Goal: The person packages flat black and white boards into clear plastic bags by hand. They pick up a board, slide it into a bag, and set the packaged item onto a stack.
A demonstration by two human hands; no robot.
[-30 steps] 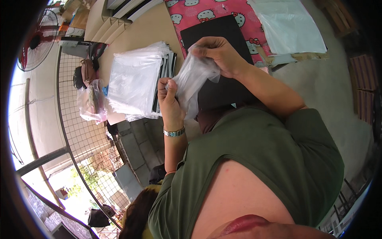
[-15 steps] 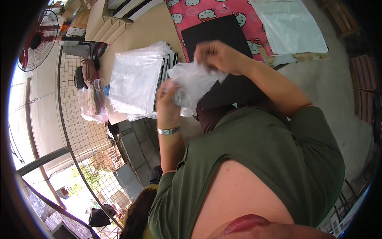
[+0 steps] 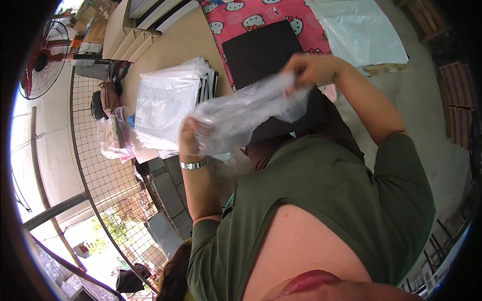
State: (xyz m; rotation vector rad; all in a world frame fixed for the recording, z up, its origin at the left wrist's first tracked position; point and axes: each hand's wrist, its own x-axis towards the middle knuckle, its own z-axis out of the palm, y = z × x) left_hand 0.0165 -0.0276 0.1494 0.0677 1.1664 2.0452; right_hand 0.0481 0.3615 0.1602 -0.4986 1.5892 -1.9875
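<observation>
Your left hand (image 3: 190,134), right hand (image 3: 315,69): grip pinched on clear plastic (image 3: 236,116) over black board (image 3: 262,49); likely spreading step, next calls for flattening creases

Dark-green short-sleeved top (image 3: 311,185) | silver linked left wristband (image 3: 193,165) | dark-brown lower garment (image 3: 346,136)

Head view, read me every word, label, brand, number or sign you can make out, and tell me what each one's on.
None can be read.
Clear plastic held by the left hand and right hand: blurred, no lettering seen.
Black board: no lettering visible.
Pink cloth: cartoon cat faces, no readable words.
Boxes at the upper left: too small to tell.
</observation>
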